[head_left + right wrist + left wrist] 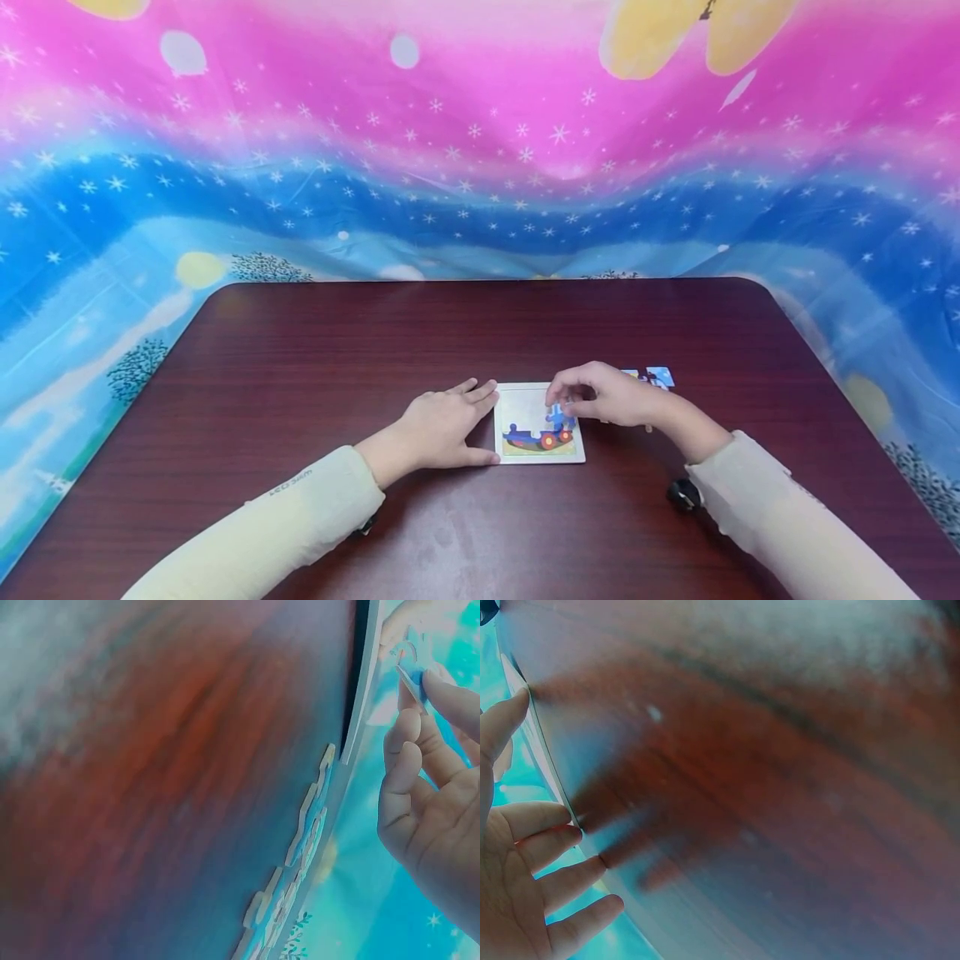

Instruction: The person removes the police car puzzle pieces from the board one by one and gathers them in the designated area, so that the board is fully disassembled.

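A square puzzle board point(536, 460) with a pale rim lies on the table. Along its lower part are joined pieces point(525, 442) picturing a dark blue train with red-and-yellow wheels; bare backing shows in the upper left. My left hand point(442, 429) lies at the board's left edge, fingers spread and straight, fingertips and thumb touching the rim. Above the board's right side, my right hand point(611, 393) pinches a blue puzzle piece point(412, 682) between thumb and fingers. The right wrist view shows that piece tilted and held off the table. Whether it touches the board cannot be told.
Several loose puzzle pieces point(660, 377) lie right of the board, partly hidden behind the right hand and forearm. The dark red-brown table point(360, 333) has rounded far corners. A patterned pink and blue cloth point(480, 167) hangs behind it.
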### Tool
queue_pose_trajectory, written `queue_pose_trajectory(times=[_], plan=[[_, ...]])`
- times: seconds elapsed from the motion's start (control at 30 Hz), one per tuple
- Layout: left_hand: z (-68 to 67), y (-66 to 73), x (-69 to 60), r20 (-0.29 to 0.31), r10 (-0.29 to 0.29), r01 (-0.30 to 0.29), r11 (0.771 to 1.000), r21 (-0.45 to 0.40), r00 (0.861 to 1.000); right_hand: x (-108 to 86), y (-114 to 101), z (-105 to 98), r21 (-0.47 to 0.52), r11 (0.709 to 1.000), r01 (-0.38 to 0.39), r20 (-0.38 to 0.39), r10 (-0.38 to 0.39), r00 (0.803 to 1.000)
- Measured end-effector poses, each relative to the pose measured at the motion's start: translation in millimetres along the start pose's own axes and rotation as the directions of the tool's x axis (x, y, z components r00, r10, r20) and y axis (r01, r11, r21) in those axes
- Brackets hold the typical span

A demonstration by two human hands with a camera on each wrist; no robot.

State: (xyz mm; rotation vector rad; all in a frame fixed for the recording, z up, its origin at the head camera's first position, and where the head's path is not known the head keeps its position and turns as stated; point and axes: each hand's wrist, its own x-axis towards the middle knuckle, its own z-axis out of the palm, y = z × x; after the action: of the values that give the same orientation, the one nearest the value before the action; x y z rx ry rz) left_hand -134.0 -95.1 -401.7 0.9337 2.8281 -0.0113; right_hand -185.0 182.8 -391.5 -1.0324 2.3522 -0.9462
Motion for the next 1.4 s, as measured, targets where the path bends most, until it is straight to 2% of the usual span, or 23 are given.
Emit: queue_pose_trajectory(times=[0.17, 0.37, 0.6, 1.2, 1.4], plan=[[0.2, 0.3, 0.1, 0.001, 0.004, -0.004, 1.000, 0.001, 1.000, -4.7, 4, -4, -0.005, 1.000, 0.012, -0.014, -0.012, 1.000], [1.1, 0.1, -0.3, 0.009, 0.004, -0.004, 1.000, 0.000, 1.000, -11.6, 4, -9, 0.004, 1.000, -0.014, -0.021, 0.014, 1.000], [-0.7, -0.3, -0.8, 0.006, 0.002, -0.002, 1.000, 0.003, 1.000, -22.2, 12, -14, -0.007, 1.000, 0.004, -0.054, -0.004, 0.999], [-0.2, -0.2, 0.5, 0.013, 0.001, -0.001, 1.000, 0.010, 1.000, -58.6, 16, -41, -0.041, 0.995, -0.093, -0.164, 0.085, 0.983], [-0.2, 0.0, 0.5, 0.014, 0.000, 0.000, 1.000, 0.012, 1.000, -72.9, 22, -47, -0.091, 0.993, -0.071, -0.206, 0.051, 0.977]])
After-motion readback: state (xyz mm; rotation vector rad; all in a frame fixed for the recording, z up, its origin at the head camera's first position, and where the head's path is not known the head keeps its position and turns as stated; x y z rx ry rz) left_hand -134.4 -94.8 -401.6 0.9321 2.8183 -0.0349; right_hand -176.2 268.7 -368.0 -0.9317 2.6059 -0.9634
